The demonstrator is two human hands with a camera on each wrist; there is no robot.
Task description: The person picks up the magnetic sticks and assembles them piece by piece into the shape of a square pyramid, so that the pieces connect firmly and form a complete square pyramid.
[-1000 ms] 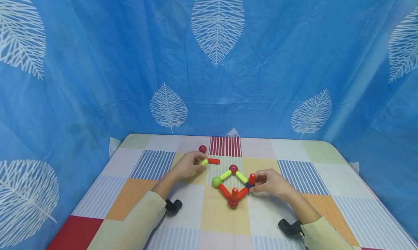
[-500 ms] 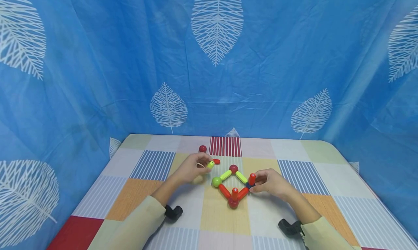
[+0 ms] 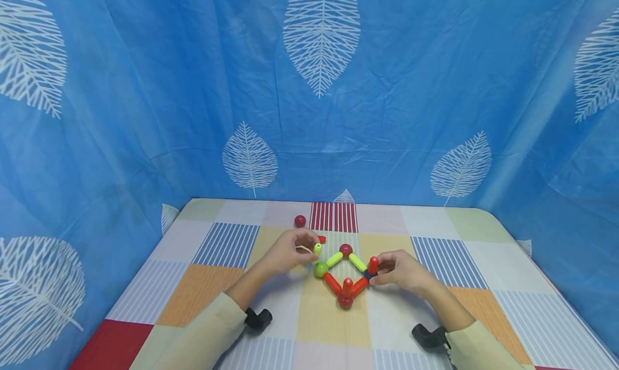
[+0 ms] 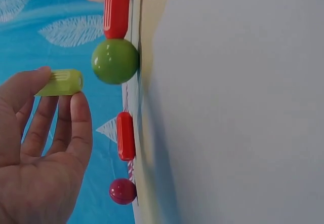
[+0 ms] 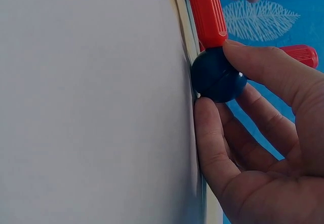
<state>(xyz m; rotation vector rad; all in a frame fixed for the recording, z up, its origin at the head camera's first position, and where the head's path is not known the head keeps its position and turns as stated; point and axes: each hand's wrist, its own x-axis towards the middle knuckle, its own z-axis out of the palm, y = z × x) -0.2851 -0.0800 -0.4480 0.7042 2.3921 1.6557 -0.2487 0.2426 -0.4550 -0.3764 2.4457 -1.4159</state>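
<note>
My left hand pinches a short yellow-green rod between thumb and fingertips, upright and just above the green ball. That ball is the left corner of a four-sided frame of rods and balls on the table. Its far corner is a red ball, joined by two yellow-green rods; red rods run to the near red ball. Upright red rods stand on the near ball and the right corner. At that right corner, thumb and fingers of my right hand pinch a dark blue ball.
Behind the left hand lies a loose red rod, partly hidden in the head view. A loose red ball sits farther back. A patchwork cloth covers the table, with a blue leaf-print curtain around it.
My left hand has moved right and slightly nearer with the yellow-green rod, turning it from slanted to upright beside the green ball. My right hand has stayed on the blue ball.
</note>
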